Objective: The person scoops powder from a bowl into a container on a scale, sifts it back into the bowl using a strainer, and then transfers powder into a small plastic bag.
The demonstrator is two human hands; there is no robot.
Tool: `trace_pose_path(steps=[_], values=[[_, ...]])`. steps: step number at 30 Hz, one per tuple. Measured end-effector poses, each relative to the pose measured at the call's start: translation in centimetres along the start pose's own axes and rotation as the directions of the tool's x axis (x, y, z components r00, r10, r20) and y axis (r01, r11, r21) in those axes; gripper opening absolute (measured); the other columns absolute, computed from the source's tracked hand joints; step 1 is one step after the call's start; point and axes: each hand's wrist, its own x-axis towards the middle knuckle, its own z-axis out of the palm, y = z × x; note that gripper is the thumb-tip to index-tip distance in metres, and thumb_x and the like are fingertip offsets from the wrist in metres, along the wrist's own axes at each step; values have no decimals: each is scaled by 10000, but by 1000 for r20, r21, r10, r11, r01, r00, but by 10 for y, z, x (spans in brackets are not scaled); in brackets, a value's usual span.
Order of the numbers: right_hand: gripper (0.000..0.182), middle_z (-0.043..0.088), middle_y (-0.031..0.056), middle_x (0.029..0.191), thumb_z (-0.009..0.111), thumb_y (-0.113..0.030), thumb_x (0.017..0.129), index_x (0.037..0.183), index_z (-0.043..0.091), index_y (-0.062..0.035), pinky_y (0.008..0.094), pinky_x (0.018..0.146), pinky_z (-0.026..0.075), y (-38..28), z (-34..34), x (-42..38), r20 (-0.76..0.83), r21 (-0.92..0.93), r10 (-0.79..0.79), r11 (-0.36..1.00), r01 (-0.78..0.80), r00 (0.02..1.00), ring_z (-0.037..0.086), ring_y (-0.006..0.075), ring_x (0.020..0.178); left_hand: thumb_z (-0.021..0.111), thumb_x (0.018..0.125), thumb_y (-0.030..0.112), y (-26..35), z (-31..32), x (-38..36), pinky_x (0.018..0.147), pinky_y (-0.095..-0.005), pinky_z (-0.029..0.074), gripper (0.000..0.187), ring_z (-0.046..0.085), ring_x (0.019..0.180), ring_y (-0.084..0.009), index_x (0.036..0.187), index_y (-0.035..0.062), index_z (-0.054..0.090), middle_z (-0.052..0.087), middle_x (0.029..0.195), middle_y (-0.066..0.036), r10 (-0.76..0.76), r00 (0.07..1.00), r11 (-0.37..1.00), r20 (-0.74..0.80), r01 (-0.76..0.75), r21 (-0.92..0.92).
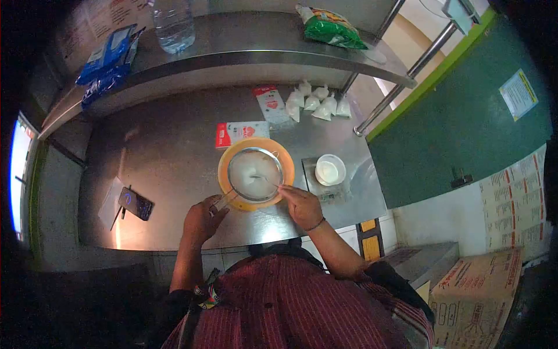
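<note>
A round sieve (232, 164) rests over an orange bowl (222, 174) on the steel table, with white powder (247, 166) inside its mesh. My left hand (203, 220) is closed around the sieve's handle at the bowl's near left side. At the near right rim, my right hand (302, 208) pinches a spoon (268, 181), its tip in the powder. Right of the bowl, a clear plastic tub (339, 173) with white contents stands on a flat item (311, 185) that looks like a kitchen scale.
Behind the bowl lie red-and-white packets (243, 131) and several tied bags of white powder (312, 103). A phone (136, 203) lies at the left. The shelf (244, 43) above holds a water bottle (172, 29), blue packets (107, 61) and a green bag (331, 30).
</note>
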Motion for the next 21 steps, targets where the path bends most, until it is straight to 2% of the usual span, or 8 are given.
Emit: trace_pose_path(steps=[5,9,11,13,14,15,18,21], values=[[245,747,144,1176,617,-32,948,1166,727,-45,363,921,589,3,6,-10,-116,34,92,995,-89,989,737,272,1072,775,887,325,1,-3,2,771,-413,572,542,726,810,-307,1344,63,648,744,856,-134,0,1000,999,-12,-1,-34],[269,753,157,1155,565,-151,1059,1229,681,22,325,858,578,7,11,-13,-142,271,395,897,-349,907,748,204,1000,802,877,288,-8,0,1,809,-414,563,537,706,848,-298,1326,36,651,725,936,-156,27,999,997,-43,-30,-65],[327,757,159,1142,528,-198,1079,1277,648,32,316,816,593,15,18,-13,-111,609,569,687,-397,815,760,213,973,804,855,248,-8,0,-2,938,-430,537,477,687,1029,-346,1269,48,675,722,1114,-171,146,972,986,-187,-159,-54],[370,758,144,1113,516,-210,1092,1291,615,86,288,788,589,20,21,-14,-104,656,609,636,-406,786,751,197,981,812,840,217,-4,-3,-3,951,-441,526,445,674,1066,-344,1230,45,683,710,1152,-175,292,908,955,-301,-296,35],[351,756,148,1097,522,-186,1086,1279,619,90,284,778,589,19,21,-12,-54,729,672,532,-430,739,752,202,977,819,825,187,1,-6,-6,964,-452,515,414,661,1104,-341,1191,42,691,698,1190,-180,431,809,901,-400,-412,137],[332,754,152,1080,527,-162,1081,1268,623,95,281,768,589,18,22,-12,2,794,723,419,-441,691,753,207,973,819,825,187,6,-6,-11,964,-452,515,414,661,1104,-341,1191,42,691,698,1190,-180,435,808,899,-397,-416,137],[279,753,149,1045,546,-122,1064,1228,638,84,276,749,588,24,27,-11,-6,756,696,473,-452,718,748,186,900,820,809,141,22,1,-23,905,-438,533,340,690,1020,-325,1113,40,706,722,1107,-163,441,773,875,-456,-484,26],[229,757,145,1012,563,-94,1048,1176,651,74,274,742,587,17,28,-10,28,723,689,487,-491,724,727,154,821,812,821,109,32,16,-36,831,-403,545,249,708,908,-309,1045,42,727,737,980,-134,495,776,746,-391,-610,-266]])
